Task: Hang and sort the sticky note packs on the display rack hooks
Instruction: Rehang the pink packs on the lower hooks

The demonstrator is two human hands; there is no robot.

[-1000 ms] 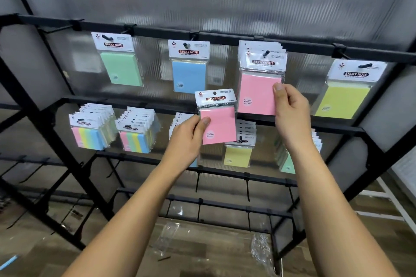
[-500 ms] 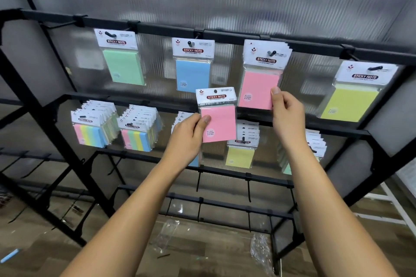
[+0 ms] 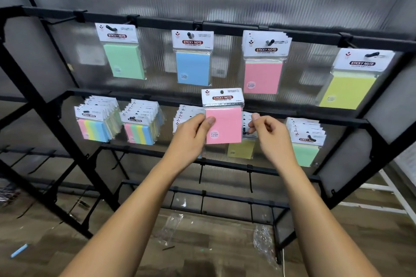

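A pink sticky note pack (image 3: 223, 117) is held in front of the middle rail (image 3: 315, 118) of the display rack, below the pink packs (image 3: 264, 63) hanging on the top rail (image 3: 225, 27). It is pinched at its left edge by the left hand (image 3: 191, 134), thumb on the front. The right hand (image 3: 269, 134) is just beside the right edge of the pack; its fingers (image 3: 255, 117) are curled and narrow, and contact cannot be told. With only a one-sided pinch, the pack could tilt or slip. The small hole in the header could miss the tip of the hook (image 3: 270, 42), and the hanging packs could be pushed off. A wrong colour hook could also be chosen.
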